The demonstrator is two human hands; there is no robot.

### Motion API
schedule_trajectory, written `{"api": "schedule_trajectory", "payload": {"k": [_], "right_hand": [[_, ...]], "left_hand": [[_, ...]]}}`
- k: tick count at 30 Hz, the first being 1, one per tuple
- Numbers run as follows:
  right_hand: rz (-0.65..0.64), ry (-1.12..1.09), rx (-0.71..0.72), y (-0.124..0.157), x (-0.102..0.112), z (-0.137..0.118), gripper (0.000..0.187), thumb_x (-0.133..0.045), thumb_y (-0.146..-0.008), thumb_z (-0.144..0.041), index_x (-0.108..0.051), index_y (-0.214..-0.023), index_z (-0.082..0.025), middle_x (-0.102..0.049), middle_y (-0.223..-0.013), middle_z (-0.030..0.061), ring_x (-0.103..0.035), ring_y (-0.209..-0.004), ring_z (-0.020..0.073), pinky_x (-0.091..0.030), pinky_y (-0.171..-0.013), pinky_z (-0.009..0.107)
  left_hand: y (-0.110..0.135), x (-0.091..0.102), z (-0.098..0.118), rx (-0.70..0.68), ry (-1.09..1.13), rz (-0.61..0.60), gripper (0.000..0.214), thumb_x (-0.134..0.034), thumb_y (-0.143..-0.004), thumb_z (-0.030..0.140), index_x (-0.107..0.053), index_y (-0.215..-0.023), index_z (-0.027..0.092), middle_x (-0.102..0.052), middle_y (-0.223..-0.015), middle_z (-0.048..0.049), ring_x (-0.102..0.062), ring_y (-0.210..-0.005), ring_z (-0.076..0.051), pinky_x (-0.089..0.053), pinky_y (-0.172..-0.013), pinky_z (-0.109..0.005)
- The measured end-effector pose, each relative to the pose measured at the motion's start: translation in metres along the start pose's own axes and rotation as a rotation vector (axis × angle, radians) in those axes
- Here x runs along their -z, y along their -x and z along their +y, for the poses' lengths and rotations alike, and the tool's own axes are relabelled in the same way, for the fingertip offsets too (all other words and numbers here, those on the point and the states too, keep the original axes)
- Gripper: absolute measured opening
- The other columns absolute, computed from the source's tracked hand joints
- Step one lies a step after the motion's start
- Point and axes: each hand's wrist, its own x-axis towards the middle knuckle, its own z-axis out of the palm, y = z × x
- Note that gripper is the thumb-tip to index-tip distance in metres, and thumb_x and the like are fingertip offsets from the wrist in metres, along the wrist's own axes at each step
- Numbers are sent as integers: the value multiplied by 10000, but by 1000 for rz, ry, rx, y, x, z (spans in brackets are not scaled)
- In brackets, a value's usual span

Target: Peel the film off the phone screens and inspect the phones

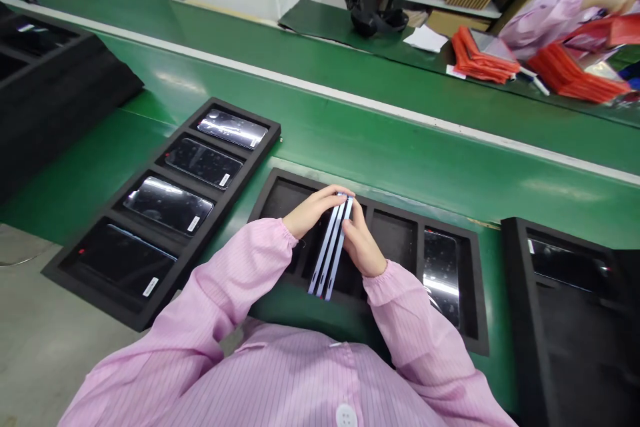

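Three smartphones [330, 247] with pale blue edges stand on their sides, pressed close together, between my hands. My left hand [315, 208] grips them from the left, its fingers over their far ends. From the right, my right hand [364, 245] closes on the same stack. Under them lies a black foam tray [473, 300] with several compartments. One phone [443, 273] lies screen-up in its right compartment, its lower left partly behind my sleeve. The stack and my hands cover part of the middle compartments.
At left a foam tray [273, 137] holds several phones, screens up. Another tray with a phone [570, 265] stands at right, and stacked trays [75, 100] at far left. Across the green bench [400, 127], a person in pink handles red pouches [575, 73].
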Motion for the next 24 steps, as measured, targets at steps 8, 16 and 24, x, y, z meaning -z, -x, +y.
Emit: {"api": "schedule_trajectory", "payload": {"k": [8, 16, 24], "right_hand": [[32, -63, -62, 1, -6, -4, 683, -524, -890, -615, -237, -1479, -425, -465, -1409, 16, -565, -1157, 251, -525, -846, 415], [50, -73, -73, -1, -9, -3, 682, -527, -891, -605, -250, -1479, -399, -466, -1419, 19, -589, -1114, 242, -535, -836, 407], [51, -58, -62, -1, -7, -2, 712, -514, -890, -618, -213, -1500, -408, -447, -1437, 13, -583, -1125, 241, -536, -850, 409]], "left_hand": [[3, -4, 4, 65, 138, 45, 238, -522, -876, 351, -678, -980, 204, -608, -924, -7, -526, -824, -145, -410, -749, -241], [2, -5, 3, 106, 150, 72, 260, -453, -908, 346, -665, -972, 209, -586, -886, 2, -504, -766, -139, -405, -697, -245], [0, -6, -1, 127, 232, 118, 201, -527, -877, 368, -614, -925, 193, -551, -820, 11, -507, -730, -124, -405, -648, -223]]}}
